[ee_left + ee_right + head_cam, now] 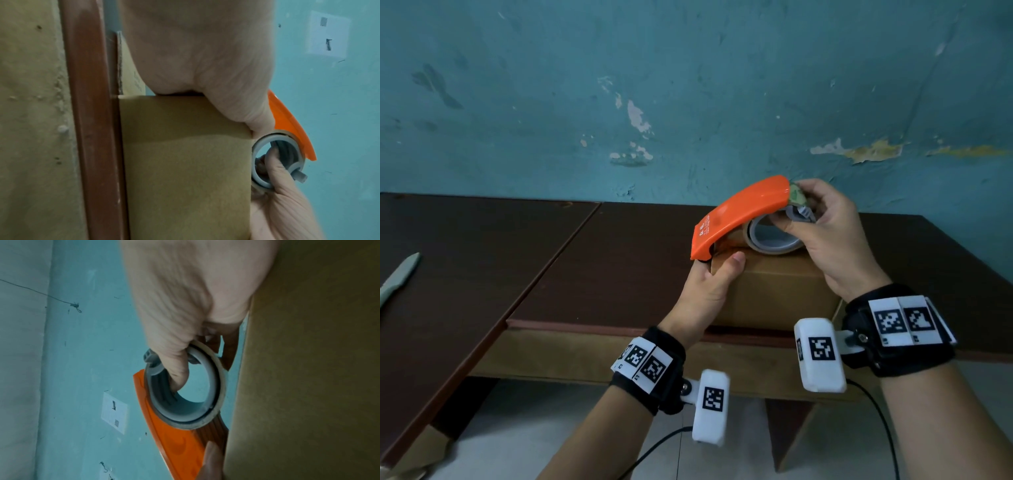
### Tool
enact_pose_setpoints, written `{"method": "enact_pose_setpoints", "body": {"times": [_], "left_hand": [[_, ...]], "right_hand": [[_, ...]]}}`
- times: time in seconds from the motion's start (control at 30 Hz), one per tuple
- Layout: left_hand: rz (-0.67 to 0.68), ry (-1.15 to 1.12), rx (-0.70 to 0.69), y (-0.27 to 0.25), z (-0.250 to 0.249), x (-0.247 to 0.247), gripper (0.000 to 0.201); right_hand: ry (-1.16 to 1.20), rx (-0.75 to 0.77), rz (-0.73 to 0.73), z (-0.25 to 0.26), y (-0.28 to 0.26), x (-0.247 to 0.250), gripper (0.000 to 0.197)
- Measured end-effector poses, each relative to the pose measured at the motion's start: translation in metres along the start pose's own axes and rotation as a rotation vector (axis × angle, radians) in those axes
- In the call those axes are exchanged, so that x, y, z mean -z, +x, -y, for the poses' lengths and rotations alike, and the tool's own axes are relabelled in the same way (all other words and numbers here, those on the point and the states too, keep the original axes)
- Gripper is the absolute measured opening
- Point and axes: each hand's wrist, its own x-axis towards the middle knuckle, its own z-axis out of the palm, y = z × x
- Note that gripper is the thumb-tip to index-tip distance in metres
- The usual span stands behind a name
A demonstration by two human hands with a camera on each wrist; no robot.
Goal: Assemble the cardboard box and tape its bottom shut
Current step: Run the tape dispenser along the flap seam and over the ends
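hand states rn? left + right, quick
Left hand: grips the near left corner of the brown cardboard box.
Right hand: holds the orange plastic tape dispenser, thumb inside its roll.

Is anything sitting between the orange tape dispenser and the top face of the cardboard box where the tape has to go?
Nothing visible does. The right hand holds the tape dispenser by its roll just above the cardboard box. The left hand grips the box's near left corner, its thumb beside the dispenser's front end, not under it.

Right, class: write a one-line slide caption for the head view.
Right hand sets orange tape dispenser on cardboard box while left hand steadies its corner.
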Motion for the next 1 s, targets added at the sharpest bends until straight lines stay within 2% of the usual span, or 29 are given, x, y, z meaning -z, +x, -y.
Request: {"method": "enact_pose_setpoints", "body": {"times": [0.1, 0.27, 0.37, 0.43, 0.53, 0.6, 0.67, 0.73, 0.83, 0.9, 1.0], "left_hand": [[-0.019, 0.017, 0.013, -0.001, -0.001, -0.001, 0.019], [-0.031, -0.002, 0.032, -0.001, 0.001, 0.000, 0.042], [-0.058, -0.033, 0.022, 0.000, 0.002, 0.001, 0.041], [-0.065, -0.007, 0.005, 0.000, 0.003, 0.000, 0.039], [-0.063, 0.040, -0.008, 0.000, 0.004, -0.001, 0.049], [-0.069, 0.038, -0.006, 0.001, 0.005, -0.001, 0.058], [-0.077, 0.029, 0.000, 0.002, 0.007, 0.000, 0.067], [-0.081, 0.033, 0.015, 0.003, 0.009, 0.001, 0.067], [-0.091, 0.039, 0.025, 0.005, 0.010, 0.001, 0.047], [-0.088, 0.053, 0.022, 0.005, 0.009, 0.001, 0.042], [-0.038, 0.098, -0.014, 0.007, 0.009, 0.003, 0.055]], "right_hand": [[0.025, -0.022, 0.033, 0.004, -0.002, 0.001, 0.062], [0.017, -0.024, 0.031, 0.001, 0.000, 0.001, 0.052], [0.009, 0.000, 0.029, -0.001, 0.000, 0.002, 0.054], [-0.062, 0.000, 0.099, -0.001, 0.000, 0.009, 0.056], [-0.236, -0.053, 0.319, 0.003, 0.003, 0.025, 0.062], [-0.252, -0.082, 0.350, 0.003, 0.003, 0.030, 0.061], [-0.225, -0.066, 0.293, -0.001, 0.002, 0.029, 0.049], [-0.188, -0.047, 0.238, -0.004, -0.001, 0.027, 0.041], [-0.138, -0.041, 0.188, -0.003, -0.002, 0.024, 0.040], [-0.109, -0.033, 0.143, -0.003, -0.002, 0.023, 0.037], [0.086, -0.047, -0.038, -0.006, -0.004, 0.028, 0.032]]}}
